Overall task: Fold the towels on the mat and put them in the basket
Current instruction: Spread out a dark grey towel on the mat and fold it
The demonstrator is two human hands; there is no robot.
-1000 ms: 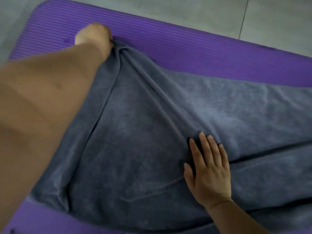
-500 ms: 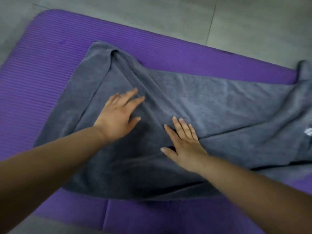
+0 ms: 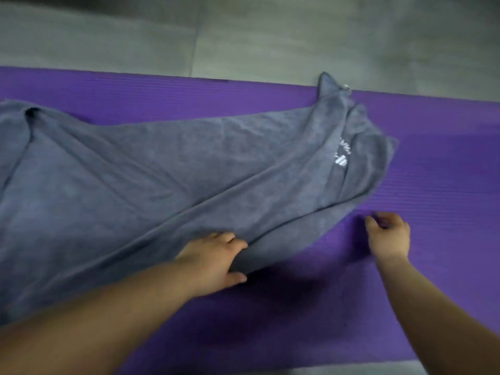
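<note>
A large grey towel (image 3: 140, 180) lies crumpled across the purple mat (image 3: 433, 163), reaching from the left edge of the view to a bunched right end with a white logo (image 3: 341, 155). My left hand (image 3: 213, 262) grips the towel's near edge, thumb under the fabric and fingers over it. My right hand (image 3: 388, 235) hovers over bare mat just right of the towel's near edge, fingers curled and holding nothing. No basket is in view.
Grey tiled floor (image 3: 270, 36) runs beyond the mat's far edge. A strip of floor also shows at the bottom right. Bare mat lies in front of and to the right of the towel.
The view has swung right, showing the towel's logo end. Both hands left the towel's middle; the left now grips the near edge and the right moved onto the bare mat.
</note>
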